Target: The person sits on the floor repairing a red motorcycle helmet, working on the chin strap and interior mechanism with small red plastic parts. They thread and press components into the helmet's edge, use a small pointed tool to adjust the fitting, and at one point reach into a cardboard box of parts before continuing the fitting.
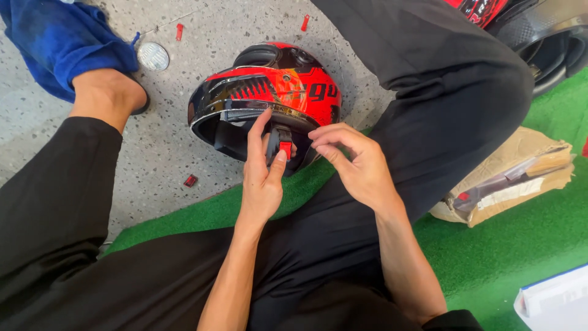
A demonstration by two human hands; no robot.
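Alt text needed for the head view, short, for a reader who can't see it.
A seated person's left hand presses a small red clip at the rim of a red and black motorcycle helmet lying on a speckled floor, while the right hand pinches beside it. Blue cloth and torn cardboard lie nearby.

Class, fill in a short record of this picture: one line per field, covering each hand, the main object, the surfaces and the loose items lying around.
Left hand: grips the black chin strap, thumb on its red tab
Right hand: fingers pinched together beside the strap, nothing visible in them
Helmet: red and black, lying on its side, opening toward the person
Surfaces: speckled floor, green mat
Loose items: small red clips, blue cloth, round metal lid, torn cardboard package
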